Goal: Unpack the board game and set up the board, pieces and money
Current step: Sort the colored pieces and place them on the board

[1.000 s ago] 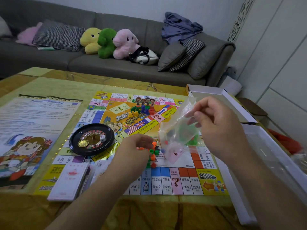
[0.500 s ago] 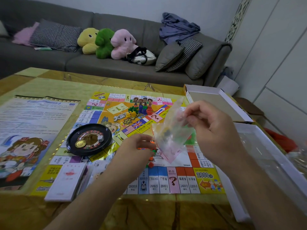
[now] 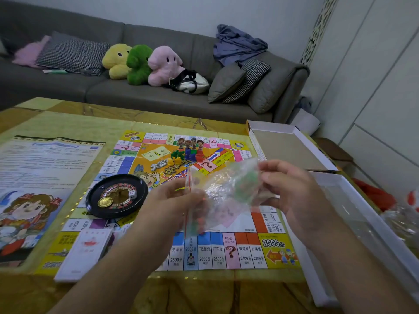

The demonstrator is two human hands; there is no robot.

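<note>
both hands, left hand (image 3: 174, 200) and right hand (image 3: 292, 196), are gripping a clear bag (image 3: 224, 191). board (image 3: 226, 250) is lying open; small pieces are awaiting sorting.

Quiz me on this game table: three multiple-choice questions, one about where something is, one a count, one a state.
1. Where is the die?
A. in the roulette wheel
B. in the box
C. on the sofa

2. How many plush toys are on the sofa?
A. two
B. three
C. five

3. What is happening with the plastic bag?
A. flat on the board
B. held by both hands
C. inside the box

Answers:
1. A, the die lies in the black wheel.
2. B, yellow, green and pink.
3. B, the left hand and right hand each grip an end above the board.
</note>
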